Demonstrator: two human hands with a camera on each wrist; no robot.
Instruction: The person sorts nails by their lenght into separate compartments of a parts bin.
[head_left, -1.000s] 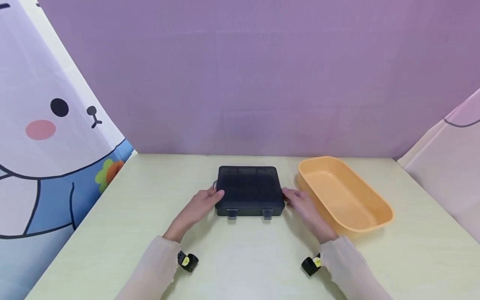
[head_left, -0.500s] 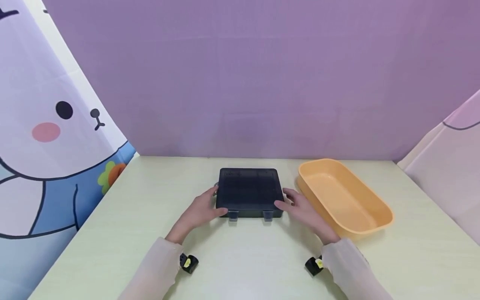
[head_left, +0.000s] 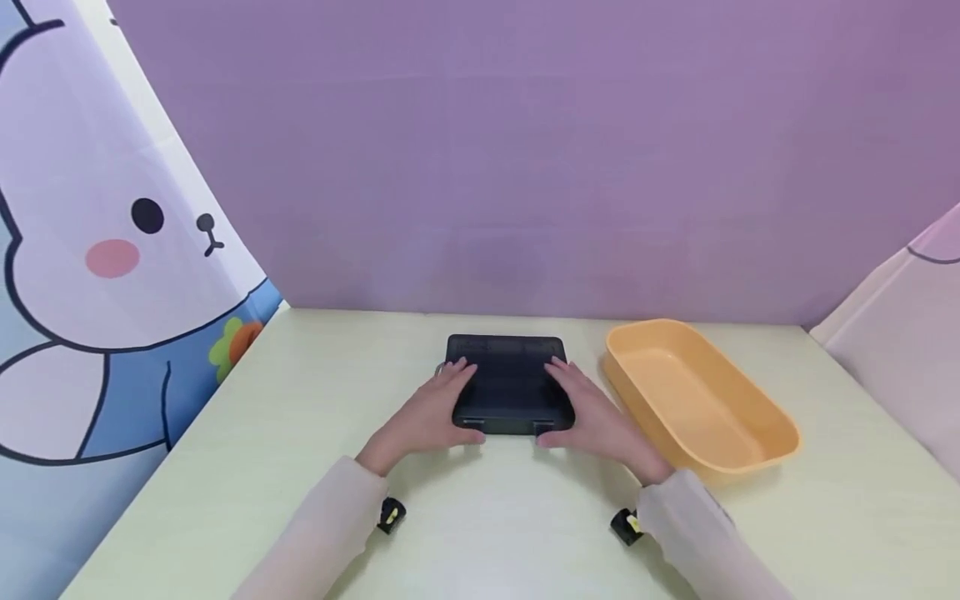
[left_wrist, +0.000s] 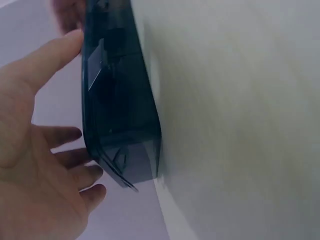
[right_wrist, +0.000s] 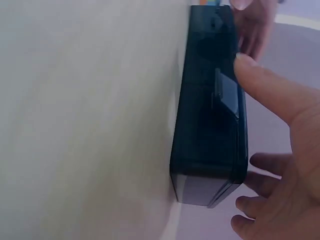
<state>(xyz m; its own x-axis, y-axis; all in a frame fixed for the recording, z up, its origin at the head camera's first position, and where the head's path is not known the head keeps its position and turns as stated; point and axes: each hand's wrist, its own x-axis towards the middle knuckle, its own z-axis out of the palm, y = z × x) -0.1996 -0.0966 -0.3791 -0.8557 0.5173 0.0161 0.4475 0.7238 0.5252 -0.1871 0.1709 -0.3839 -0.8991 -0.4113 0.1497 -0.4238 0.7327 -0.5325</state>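
Note:
A dark, see-through plastic case (head_left: 513, 387) lies flat with its lid down, its two front latches facing me. My left hand (head_left: 431, 421) lies over the case's left front corner, fingers extended on or just above the lid. The left thumb is at the front edge beside a latch (left_wrist: 97, 65), which sticks out. Over the opposite corner my right hand (head_left: 596, 421) mirrors it, fingers extended over the lid. Its thumb is near the other latch (right_wrist: 229, 95), also sticking out. A thin wire loop (left_wrist: 122, 175) hangs at the case's left end. Contents cannot be made out.
An orange-yellow plastic basin (head_left: 701, 396) stands on the pale tabletop (head_left: 495, 525) close to the right hand and forearm. A purple cloth (head_left: 487, 167) rises behind the table. A printed cartoon cloth (head_left: 82, 333) hangs at the left.
Both hands have shifted from the case's sides inward over its front corners. Fingers now spread over the lid, and the thumbs have moved to the front edge by the latches.

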